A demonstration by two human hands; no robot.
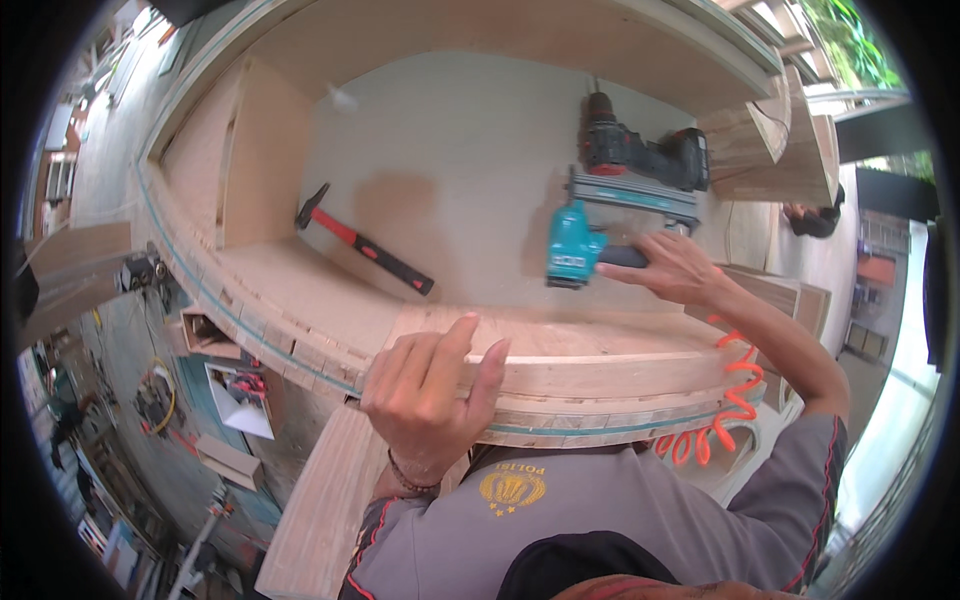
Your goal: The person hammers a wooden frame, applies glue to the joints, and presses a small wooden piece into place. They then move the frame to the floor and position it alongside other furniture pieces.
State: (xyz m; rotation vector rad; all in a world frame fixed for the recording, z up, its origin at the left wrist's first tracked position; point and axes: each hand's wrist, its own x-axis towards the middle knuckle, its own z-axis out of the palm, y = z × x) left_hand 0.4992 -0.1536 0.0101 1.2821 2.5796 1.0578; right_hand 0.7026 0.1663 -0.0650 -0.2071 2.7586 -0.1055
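My right hand (677, 268) is wrapped round the black grip of a teal nail gun (572, 243), raised over the inside of a curved wooden frame (330, 372). From near that wrist hangs an orange coiled air hose (740, 382). My left hand (425, 392) rests on the near rim, thumb apart and fingers stretched over the wood. Beside it runs a pale wooden strip (610, 374) along the inner side of the rim. A claw hammer (362, 248) with a red and black handle lies within the frame. Farther right is a cordless drill (645, 152).
An upright wooden divider (265, 155) crosses the frame's left end. Wooden pieces (775, 160) stand at the right. Below left, on the floor, are an open white box (240, 400) and a small wooden box (207, 330). A wide board (325, 500) sits beneath my left arm.
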